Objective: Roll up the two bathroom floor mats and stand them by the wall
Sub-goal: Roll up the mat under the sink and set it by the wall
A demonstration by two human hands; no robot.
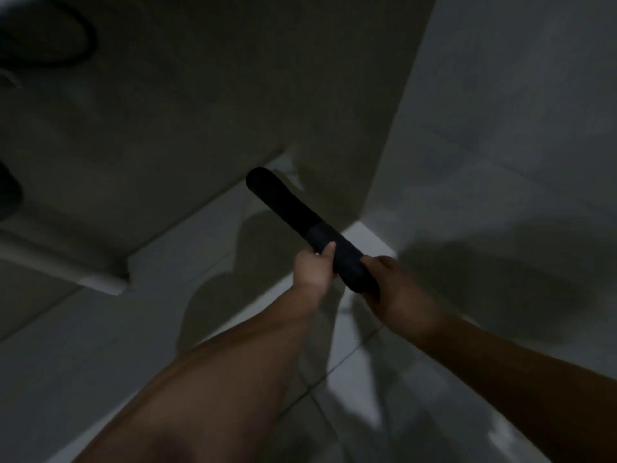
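A dark rolled-up mat (287,205) is held in the air as a tight tube, pointing away from me toward the corner where two walls meet the floor. My left hand (314,269) grips its near end from the left, thumb over the roll. Wrapped around the very end from the right is my right hand (397,292). The mat's far tip hangs just above the floor beside the beige wall (217,111). No second mat is visible in this dim, blurred view.
A grey-white tiled wall (500,128) rises on the right. Pale floor tiles (350,396) lie below my arms. A white ledge or step (107,282) juts out at the left. Dark rounded shapes (46,38) sit at the upper left, unclear.
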